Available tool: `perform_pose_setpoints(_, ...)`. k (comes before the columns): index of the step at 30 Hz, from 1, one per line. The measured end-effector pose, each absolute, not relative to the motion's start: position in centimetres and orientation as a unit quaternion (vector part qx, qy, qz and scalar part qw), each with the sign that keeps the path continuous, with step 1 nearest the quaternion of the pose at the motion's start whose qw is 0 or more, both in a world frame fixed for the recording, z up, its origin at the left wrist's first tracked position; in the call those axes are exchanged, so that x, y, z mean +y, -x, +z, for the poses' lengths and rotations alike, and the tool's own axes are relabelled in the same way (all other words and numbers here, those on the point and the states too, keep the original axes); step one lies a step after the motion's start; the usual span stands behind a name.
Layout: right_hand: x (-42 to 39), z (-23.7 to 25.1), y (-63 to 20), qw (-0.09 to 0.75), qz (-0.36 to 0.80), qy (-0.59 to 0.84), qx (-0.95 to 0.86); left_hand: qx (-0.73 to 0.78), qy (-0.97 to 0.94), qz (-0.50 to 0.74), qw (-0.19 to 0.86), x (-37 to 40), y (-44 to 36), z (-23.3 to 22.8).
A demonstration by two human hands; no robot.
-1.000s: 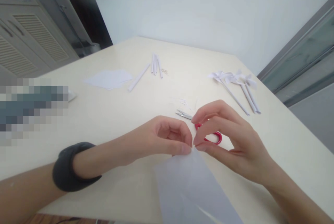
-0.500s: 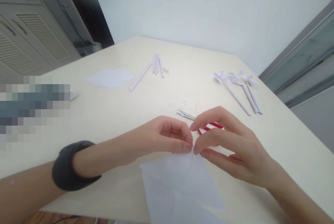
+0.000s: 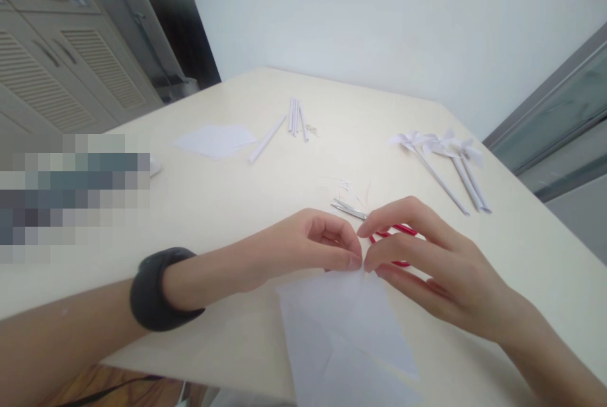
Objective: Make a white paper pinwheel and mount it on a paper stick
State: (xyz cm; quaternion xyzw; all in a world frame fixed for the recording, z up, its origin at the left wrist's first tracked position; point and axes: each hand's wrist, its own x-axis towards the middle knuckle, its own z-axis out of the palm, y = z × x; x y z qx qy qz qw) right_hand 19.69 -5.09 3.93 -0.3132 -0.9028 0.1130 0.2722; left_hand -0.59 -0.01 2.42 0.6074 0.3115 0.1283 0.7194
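My left hand (image 3: pixel 315 246) is closed, thumb and fingers pinching the top edge of a white sheet of paper (image 3: pixel 341 331). The sheet hangs down toward the table's near edge and shows diagonal crease or cut lines. My right hand (image 3: pixel 427 268) meets it at the same edge, its thumb and fingertips bent together on the paper near the left fingertips. Scissors with red handles (image 3: pixel 349 209) lie just beyond, partly hidden behind my right fingers. Thin white paper scraps (image 3: pixel 345 186) are scattered past the blades.
Paper pinwheels on rolled sticks (image 3: pixel 439 170) lie at the right. Several rolled paper tubes (image 3: pixel 294 117) sit at the back beside small wire-like bits (image 3: pixel 312 130), with a longer tube (image 3: pixel 268 139) near them. White paper sheets (image 3: pixel 215 140) lie at the left of the cream table (image 3: pixel 213 205).
The whole view has shifted, so things appear a little farther right. Both hands stay at the paper's top edge, with the same grip.
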Motion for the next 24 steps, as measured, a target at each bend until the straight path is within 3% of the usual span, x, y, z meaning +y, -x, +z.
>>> perform_pose_setpoints(8, -4.78, 3.63, -19.69, 0.260, 0.140, 0.307, -0.905, 0.294, -0.616, 0.107, 0.723, 0.32, 0.86, 2.60)
perform_pose_setpoints(18, -4.88, 3.51, -19.54, 0.233, 0.081, 0.299, -0.922, 0.304, -0.614, 0.121, 0.718, 0.07, 0.66, 2.86)
perform_pose_setpoints(24, -4.79, 3.29, -19.24, 0.269, 0.078, 0.300, -0.912, 0.294, -0.640, 0.179, 0.687, -0.22, 0.57, 2.82)
